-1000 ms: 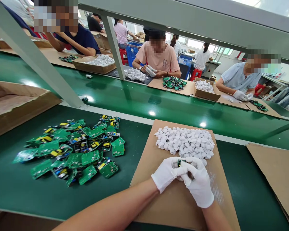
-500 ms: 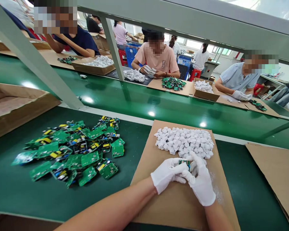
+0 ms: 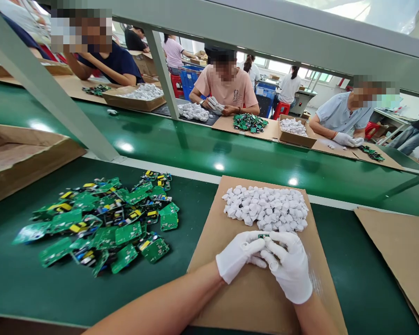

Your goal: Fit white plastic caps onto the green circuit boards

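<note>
Both my hands wear white gloves and meet over a sheet of cardboard (image 3: 258,298). My left hand (image 3: 235,256) and my right hand (image 3: 289,265) are closed together around a small green circuit board (image 3: 264,236), of which only a sliver shows between the fingers. Whether a white piece is held with it is hidden. Just beyond my fingers lies a heap of small white plastic parts (image 3: 267,209). A loose pile of green circuit boards (image 3: 104,221) with yellow components lies on the green table to my left.
A cardboard box (image 3: 24,158) stands at the far left, another cardboard sheet (image 3: 401,251) at the right. A green conveyor belt (image 3: 195,144) runs behind a slanted grey post (image 3: 52,88). Across it several people in gloves work at similar piles and boxes.
My hands stayed clasped and turned the small board between the fingers; it showed more half a second ago and is now nearly covered. The view has shifted slightly.
</note>
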{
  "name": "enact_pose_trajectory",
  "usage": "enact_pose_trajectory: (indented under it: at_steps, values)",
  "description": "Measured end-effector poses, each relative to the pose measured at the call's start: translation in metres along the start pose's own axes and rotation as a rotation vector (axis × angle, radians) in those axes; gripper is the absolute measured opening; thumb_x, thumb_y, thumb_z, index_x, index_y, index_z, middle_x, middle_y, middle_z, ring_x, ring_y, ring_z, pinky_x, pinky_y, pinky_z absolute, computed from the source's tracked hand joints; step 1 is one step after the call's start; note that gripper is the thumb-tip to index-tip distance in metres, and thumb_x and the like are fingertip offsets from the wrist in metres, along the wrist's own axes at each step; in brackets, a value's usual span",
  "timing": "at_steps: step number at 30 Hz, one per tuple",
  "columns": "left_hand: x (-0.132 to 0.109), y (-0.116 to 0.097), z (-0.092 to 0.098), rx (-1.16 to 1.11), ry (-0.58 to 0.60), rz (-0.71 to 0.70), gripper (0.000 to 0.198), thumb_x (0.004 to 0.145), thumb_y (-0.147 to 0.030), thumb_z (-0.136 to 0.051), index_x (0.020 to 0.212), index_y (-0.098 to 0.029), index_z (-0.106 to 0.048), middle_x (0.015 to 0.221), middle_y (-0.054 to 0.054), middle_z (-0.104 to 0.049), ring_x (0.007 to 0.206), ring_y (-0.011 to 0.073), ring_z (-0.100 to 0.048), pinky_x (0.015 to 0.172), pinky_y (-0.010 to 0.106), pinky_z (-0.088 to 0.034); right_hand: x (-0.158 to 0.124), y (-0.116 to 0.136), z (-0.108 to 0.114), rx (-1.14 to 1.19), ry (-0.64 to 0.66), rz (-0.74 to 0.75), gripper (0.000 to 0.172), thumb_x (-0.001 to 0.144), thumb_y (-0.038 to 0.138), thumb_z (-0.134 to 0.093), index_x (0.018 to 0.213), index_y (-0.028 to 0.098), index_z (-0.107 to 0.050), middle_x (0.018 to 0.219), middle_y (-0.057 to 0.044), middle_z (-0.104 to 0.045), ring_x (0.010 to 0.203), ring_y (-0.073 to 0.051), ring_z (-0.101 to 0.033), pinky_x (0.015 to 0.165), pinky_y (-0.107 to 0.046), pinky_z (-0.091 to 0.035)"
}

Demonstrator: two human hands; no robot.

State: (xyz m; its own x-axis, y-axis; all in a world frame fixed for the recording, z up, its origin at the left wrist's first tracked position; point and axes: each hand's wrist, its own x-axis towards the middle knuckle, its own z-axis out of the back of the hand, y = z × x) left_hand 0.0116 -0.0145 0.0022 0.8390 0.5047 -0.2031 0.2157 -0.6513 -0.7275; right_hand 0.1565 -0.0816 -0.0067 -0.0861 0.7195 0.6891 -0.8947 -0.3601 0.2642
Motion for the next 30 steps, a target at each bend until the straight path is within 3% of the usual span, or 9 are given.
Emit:
enact_pose_trajectory:
  at_steps: [2,5,8,12,15,18,23,26,30]
  values:
    - [-0.001,0.0,-0.001,0.076,-0.022,0.018,0.04,0.073,-0.039,-0.062,0.103,-0.013,-0.06,0.077,0.006,-0.061,0.067,0.0128,-0.06,0.064,0.025,-0.049,0.001,0.001,0.002,0.015,0.001,0.005,0.026,0.075,0.016,-0.063,0.099,0.027,-0.064,0.097,-0.006,-0.059,0.087,-0.02,-0.057,0.073,-0.036,-0.05]
    - [-0.002,0.0,-0.004,0.165,-0.062,-0.006,0.038,0.071,-0.039,-0.063,0.098,-0.013,-0.062,0.074,0.005,-0.062,0.062,0.0116,-0.059,0.056,0.022,-0.047,0.003,0.002,0.007,0.133,0.125,-0.084,0.021,0.083,0.027,-0.054,0.1,0.029,-0.066,0.114,-0.007,-0.055,0.098,-0.024,-0.055,0.081,-0.041,-0.048]
    - [-0.002,-0.001,-0.007,0.184,-0.118,-0.048,0.032,0.068,-0.037,-0.066,0.088,-0.012,-0.064,0.074,0.004,-0.061,0.062,0.0112,-0.058,0.05,0.019,-0.045,0.001,0.003,0.009,0.394,0.183,-0.266,0.038,0.089,0.038,-0.039,0.124,0.025,-0.05,0.126,-0.01,-0.05,0.108,-0.026,-0.052,0.09,-0.044,-0.044]
    - [-0.002,-0.001,-0.009,0.243,-0.139,-0.04,0.025,0.067,-0.033,-0.066,0.078,-0.011,-0.062,0.064,0.004,-0.06,0.057,0.0109,-0.055,0.044,0.018,-0.042,-0.003,0.004,-0.001,0.599,0.184,-0.53,0.059,0.086,0.04,-0.047,0.138,0.021,-0.028,0.121,-0.011,-0.056,0.104,-0.024,-0.057,0.086,-0.038,-0.05]
    - [-0.001,0.0,-0.008,0.22,-0.107,-0.02,0.027,0.068,-0.036,-0.065,0.078,-0.011,-0.061,0.066,0.006,-0.061,0.055,0.0108,-0.055,0.043,0.017,-0.042,-0.003,0.003,-0.006,0.653,0.303,-0.612,0.05,0.086,0.037,-0.049,0.133,0.021,-0.04,0.11,-0.008,-0.065,0.096,-0.022,-0.063,0.081,-0.033,-0.053]
    - [0.0,0.001,-0.005,0.076,-0.036,-0.009,0.039,0.072,-0.048,-0.057,0.087,-0.012,-0.06,0.075,0.008,-0.061,0.062,0.0135,-0.058,0.05,0.022,-0.047,0.0,0.0,-0.003,0.646,0.312,-0.638,0.041,0.087,0.038,-0.047,0.125,0.023,-0.051,0.109,-0.006,-0.066,0.104,-0.024,-0.059,0.09,-0.037,-0.049]
    - [-0.002,-0.003,-0.007,0.138,0.007,-0.04,0.03,0.075,-0.037,-0.06,0.093,-0.014,-0.058,0.075,0.006,-0.06,0.067,0.0127,-0.057,0.056,0.021,-0.047,0.001,0.002,-0.001,0.687,0.314,-0.658,0.047,0.087,0.038,-0.047,0.131,0.022,-0.043,0.118,-0.007,-0.061,0.111,-0.023,-0.054,0.091,-0.037,-0.048]
    - [-0.003,-0.004,-0.009,0.192,-0.002,-0.052,0.026,0.077,-0.037,-0.056,0.086,-0.013,-0.059,0.072,0.007,-0.062,0.066,0.0134,-0.058,0.055,0.021,-0.047,0.0,0.003,-0.003,0.613,0.319,-0.678,0.044,0.086,0.037,-0.049,0.127,0.021,-0.049,0.111,-0.008,-0.065,0.105,-0.023,-0.058,0.087,-0.036,-0.05]
    - [-0.002,-0.003,-0.008,0.162,-0.024,-0.027,0.031,0.075,-0.039,-0.059,0.09,-0.012,-0.059,0.076,0.008,-0.063,0.068,0.014,-0.059,0.055,0.021,-0.047,-0.001,-0.001,0.0,0.624,0.333,-0.651,0.039,0.088,0.039,-0.045,0.122,0.022,-0.054,0.113,-0.007,-0.064,0.109,-0.024,-0.056,0.095,-0.041,-0.043]
